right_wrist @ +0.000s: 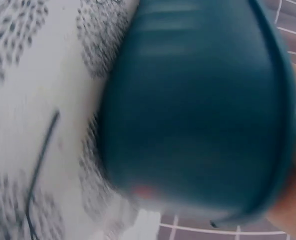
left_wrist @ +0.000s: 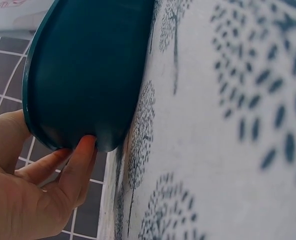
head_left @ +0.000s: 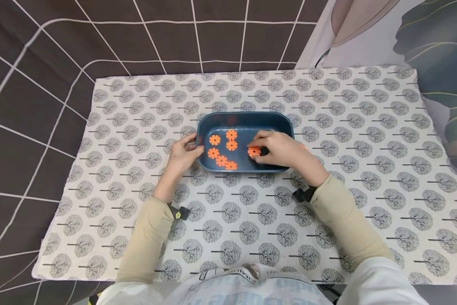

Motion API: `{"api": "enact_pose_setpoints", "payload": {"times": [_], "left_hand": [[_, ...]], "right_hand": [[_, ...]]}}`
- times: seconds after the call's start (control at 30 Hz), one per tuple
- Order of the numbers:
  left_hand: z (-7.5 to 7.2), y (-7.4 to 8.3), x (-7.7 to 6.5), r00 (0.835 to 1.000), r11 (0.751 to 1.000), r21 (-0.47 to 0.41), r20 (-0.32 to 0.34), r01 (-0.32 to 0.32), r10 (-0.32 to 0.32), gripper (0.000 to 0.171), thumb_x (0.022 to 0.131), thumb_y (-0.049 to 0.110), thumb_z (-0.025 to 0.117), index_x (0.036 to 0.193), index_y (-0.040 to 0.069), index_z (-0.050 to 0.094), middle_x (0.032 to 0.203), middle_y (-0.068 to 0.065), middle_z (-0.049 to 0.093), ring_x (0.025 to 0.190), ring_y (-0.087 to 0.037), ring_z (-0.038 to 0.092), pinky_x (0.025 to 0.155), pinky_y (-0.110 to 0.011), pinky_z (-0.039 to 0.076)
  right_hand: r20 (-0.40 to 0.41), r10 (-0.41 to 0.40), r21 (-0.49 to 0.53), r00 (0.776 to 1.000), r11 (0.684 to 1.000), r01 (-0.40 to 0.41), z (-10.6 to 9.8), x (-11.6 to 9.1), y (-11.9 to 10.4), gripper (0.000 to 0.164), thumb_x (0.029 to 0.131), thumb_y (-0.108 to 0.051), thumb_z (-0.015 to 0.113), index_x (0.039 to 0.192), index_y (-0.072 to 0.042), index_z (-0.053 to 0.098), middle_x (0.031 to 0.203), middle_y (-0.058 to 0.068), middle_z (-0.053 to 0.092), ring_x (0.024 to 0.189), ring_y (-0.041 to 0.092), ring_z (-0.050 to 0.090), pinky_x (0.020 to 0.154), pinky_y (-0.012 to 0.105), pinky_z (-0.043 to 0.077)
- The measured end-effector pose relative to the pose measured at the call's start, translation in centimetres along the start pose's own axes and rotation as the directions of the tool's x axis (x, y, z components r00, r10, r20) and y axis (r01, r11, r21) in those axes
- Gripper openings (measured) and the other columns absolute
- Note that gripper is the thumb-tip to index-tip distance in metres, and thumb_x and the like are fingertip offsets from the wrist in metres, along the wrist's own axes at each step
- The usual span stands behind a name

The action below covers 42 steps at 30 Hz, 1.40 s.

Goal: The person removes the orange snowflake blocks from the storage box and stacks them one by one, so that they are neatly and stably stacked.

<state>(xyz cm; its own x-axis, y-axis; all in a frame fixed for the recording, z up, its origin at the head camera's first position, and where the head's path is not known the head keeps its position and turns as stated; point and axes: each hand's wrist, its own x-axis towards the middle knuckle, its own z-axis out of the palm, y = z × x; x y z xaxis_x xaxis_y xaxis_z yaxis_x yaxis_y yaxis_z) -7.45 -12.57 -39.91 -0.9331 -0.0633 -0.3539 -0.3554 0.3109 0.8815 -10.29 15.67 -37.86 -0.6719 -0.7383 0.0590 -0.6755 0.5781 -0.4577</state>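
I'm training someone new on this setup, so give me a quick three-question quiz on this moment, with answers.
1. Which hand grips the left end of the blue bin?
2. True or false: the tablecloth is plain, with no pattern.
3. Fill in the colour: the fingers of the right hand hold an ____ disc.

Key:
1. The left hand.
2. False; trees are printed on it.
3. Orange.
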Motion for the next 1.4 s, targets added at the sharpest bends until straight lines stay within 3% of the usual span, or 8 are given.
{"api": "enact_pose_setpoints", "payload": {"times": [0.27, 0.6, 0.73, 0.9, 0.97, 1.13, 1.3, 1.4], "left_hand": [[0.0, -0.3, 0.0, 1.0, 0.999, -0.031, 0.005, 0.017, -0.017, 0.058, 0.084, 0.01, 0.065, 0.138, 0.014, 0.046, 0.131, -0.01, 0.051, 0.115, -0.021, 0.054, 0.086, -0.028, 0.054], [-0.1, -0.4, -0.2, 1.0, 1.0, -0.005, -0.006, 0.022, -0.022, 0.057, 0.084, 0.012, 0.066, 0.137, 0.014, 0.047, 0.128, -0.012, 0.055, 0.116, -0.022, 0.053, 0.089, -0.03, 0.053], [0.1, -0.5, -0.3, 0.999, 0.999, -0.014, 0.003, 0.034, -0.034, 0.057, 0.083, 0.011, 0.066, 0.137, 0.014, 0.047, 0.129, -0.012, 0.054, 0.117, -0.022, 0.053, 0.088, -0.03, 0.054], [0.3, -0.6, -0.2, 1.0, 1.0, -0.022, 0.004, 0.023, -0.023, 0.056, 0.083, 0.01, 0.066, 0.136, 0.014, 0.048, 0.129, -0.013, 0.054, 0.116, -0.023, 0.054, 0.087, -0.029, 0.054], [0.3, -0.6, -0.1, 1.0, 1.0, -0.019, 0.001, 0.017, -0.017, 0.056, 0.083, 0.01, 0.066, 0.136, 0.014, 0.047, 0.127, -0.013, 0.055, 0.115, -0.023, 0.055, 0.086, -0.029, 0.054], [0.2, -0.5, 0.1, 1.0, 1.0, -0.014, -0.007, -0.002, 0.002, 0.056, 0.084, 0.009, 0.065, 0.136, 0.013, 0.047, 0.13, -0.011, 0.053, 0.115, -0.022, 0.054, 0.088, -0.028, 0.053], [0.2, -0.3, 0.0, 1.0, 1.0, -0.015, -0.011, -0.003, 0.003, 0.055, 0.084, 0.009, 0.065, 0.136, 0.013, 0.048, 0.131, -0.01, 0.052, 0.116, -0.022, 0.053, 0.09, -0.029, 0.053], [0.3, -0.3, -0.1, 1.0, 1.0, -0.019, -0.005, 0.005, -0.005, 0.055, 0.084, 0.01, 0.065, 0.137, 0.013, 0.047, 0.128, -0.011, 0.054, 0.116, -0.022, 0.054, 0.09, -0.029, 0.053]], "right_hand": [[-0.067, 0.022, -0.018, 0.998, 1.0, -0.023, -1.5, -2.1, -0.1, 0.033, 0.08, -0.022, 0.072, 0.108, -0.005, 0.069, 0.101, 0.006, 0.061, 0.088, 0.02, 0.059, 0.075, 0.036, 0.054], [-0.178, 0.042, -0.011, 0.983, 0.999, -0.045, -2.4, -3.0, 0.6, 0.034, 0.077, -0.018, 0.072, 0.107, -0.005, 0.069, 0.104, 0.007, 0.062, 0.092, 0.023, 0.061, 0.08, 0.037, 0.054], [-0.244, 0.052, 0.001, 0.968, 0.999, -0.054, -2.1, -4.3, 1.2, 0.035, 0.073, -0.015, 0.073, 0.107, -0.005, 0.07, 0.104, 0.008, 0.063, 0.069, 0.018, 0.058, 0.062, 0.031, 0.052], [-0.295, 0.068, 0.034, 0.953, 0.998, -0.06, -1.7, -5.7, 2.1, 0.037, 0.071, -0.012, 0.074, 0.107, -0.004, 0.069, 0.104, 0.009, 0.063, 0.063, 0.015, 0.053, 0.053, 0.025, 0.044], [-0.324, 0.074, 0.051, 0.943, 0.997, -0.061, -1.7, -6.1, 2.5, 0.037, 0.071, -0.012, 0.076, 0.106, -0.004, 0.069, 0.104, 0.009, 0.063, 0.075, 0.018, 0.058, 0.056, 0.026, 0.048], [-0.393, 0.074, 0.079, 0.917, 0.996, -0.046, -1.9, -7.1, 3.5, 0.038, 0.068, -0.009, 0.079, 0.104, -0.002, 0.07, 0.101, 0.009, 0.065, 0.088, 0.022, 0.061, 0.063, 0.024, 0.052], [-0.425, 0.071, 0.101, 0.902, 0.994, -0.031, -1.9, -8.3, 4.4, 0.038, 0.066, -0.002, 0.079, 0.103, -0.001, 0.07, 0.097, 0.008, 0.065, 0.085, 0.02, 0.061, 0.071, 0.009, 0.048], [-0.432, 0.088, 0.108, 0.898, 0.993, -0.045, -1.8, -9.0, 4.9, 0.039, 0.064, 0.0, 0.079, 0.102, -0.001, 0.07, 0.097, 0.01, 0.065, 0.087, 0.022, 0.061, 0.077, 0.007, 0.047]]}}
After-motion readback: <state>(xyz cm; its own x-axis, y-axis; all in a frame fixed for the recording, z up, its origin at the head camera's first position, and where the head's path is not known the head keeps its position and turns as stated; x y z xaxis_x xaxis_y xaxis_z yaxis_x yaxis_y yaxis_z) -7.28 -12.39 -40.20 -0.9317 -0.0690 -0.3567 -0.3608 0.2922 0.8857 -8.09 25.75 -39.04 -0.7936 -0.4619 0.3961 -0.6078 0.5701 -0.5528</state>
